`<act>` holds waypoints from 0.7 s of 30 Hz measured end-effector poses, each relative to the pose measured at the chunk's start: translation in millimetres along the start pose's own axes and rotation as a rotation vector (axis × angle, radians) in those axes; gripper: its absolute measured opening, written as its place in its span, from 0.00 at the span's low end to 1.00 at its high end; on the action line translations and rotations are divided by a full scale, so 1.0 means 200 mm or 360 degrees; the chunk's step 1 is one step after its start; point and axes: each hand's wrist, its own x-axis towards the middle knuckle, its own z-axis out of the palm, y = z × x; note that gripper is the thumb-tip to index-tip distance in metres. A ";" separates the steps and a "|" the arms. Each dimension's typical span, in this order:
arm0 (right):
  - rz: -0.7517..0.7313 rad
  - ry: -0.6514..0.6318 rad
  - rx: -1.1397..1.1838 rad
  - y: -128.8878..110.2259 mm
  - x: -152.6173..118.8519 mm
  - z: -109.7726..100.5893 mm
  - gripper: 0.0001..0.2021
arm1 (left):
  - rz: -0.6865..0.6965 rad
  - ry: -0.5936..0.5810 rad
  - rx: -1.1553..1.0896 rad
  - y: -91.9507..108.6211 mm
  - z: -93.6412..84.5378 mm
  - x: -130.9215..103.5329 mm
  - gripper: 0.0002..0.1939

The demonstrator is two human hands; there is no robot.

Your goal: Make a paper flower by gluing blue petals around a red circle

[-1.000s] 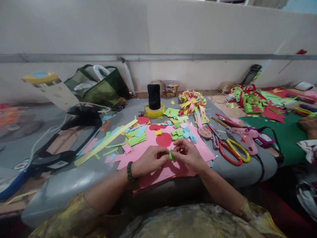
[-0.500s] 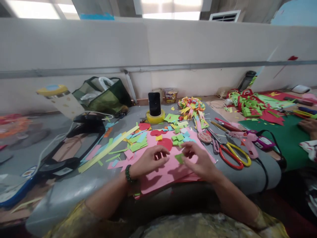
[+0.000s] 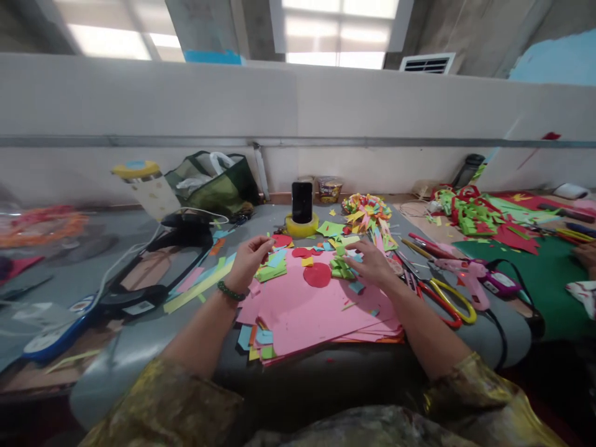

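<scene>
My left hand (image 3: 250,261), with a green bead bracelet at its wrist, is pinched closed above paper scraps left of the pink sheets (image 3: 302,316); whatever it pinches is too small to make out. My right hand (image 3: 369,262) reaches over the pile of small green paper pieces (image 3: 342,267), its fingers curved around the pile's edge; whether it grips a piece is unclear. A red paper circle (image 3: 317,275) lies on the top pink sheet between my hands. Coloured pieces stick out beneath the stack's left corner.
A phone (image 3: 302,202) stands in a yellow tape roll (image 3: 302,225). Behind my right hand is a colourful paper-strip bundle (image 3: 367,212). Scissors (image 3: 449,301) and a pink glue gun (image 3: 470,276) lie at right. A black strap (image 3: 135,298) lies at left. Another person's hand shows at far right.
My left hand has moved left and away from the pink sheets, its fingers now pinched. My right hand has moved up to the green pieces. The view has tilted slightly upward.
</scene>
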 end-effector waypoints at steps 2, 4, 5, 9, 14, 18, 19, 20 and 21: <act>-0.0097 0.0081 0.0071 0.03 0.00 0.00 0.06 | 0.0031 0.0026 0.0022 -0.01 -0.01 0.02 0.14; -0.0150 0.0148 0.0169 0.04 0.00 0.00 0.08 | 0.0058 0.0050 0.0070 -0.03 -0.01 0.03 0.14; -0.0160 0.0183 0.0216 0.04 0.01 -0.01 0.10 | 0.0070 0.0062 0.0099 -0.03 -0.01 0.04 0.15; -0.0189 0.0306 0.0329 0.04 0.02 -0.01 0.14 | 0.0130 0.0102 0.0179 -0.03 -0.01 0.04 0.14; -0.0244 0.0400 0.0311 0.04 0.02 0.00 0.12 | 0.0338 -0.0133 0.0420 -0.02 0.03 0.01 0.15; -0.0632 0.0483 0.0069 0.00 -0.01 0.02 0.10 | 0.0589 -0.0433 0.0653 -0.02 0.07 -0.04 0.19; -0.0769 0.0478 -0.0018 -0.02 -0.02 0.02 0.10 | 0.0651 -0.0499 0.0690 -0.02 0.09 -0.06 0.20; -0.0901 0.0455 -0.0096 -0.04 -0.03 0.02 0.11 | 0.0705 -0.0554 0.0717 -0.03 0.10 -0.07 0.22; -0.1036 0.0417 -0.0162 -0.06 -0.04 0.03 0.12 | 0.0756 -0.0598 0.0736 -0.03 0.13 -0.09 0.24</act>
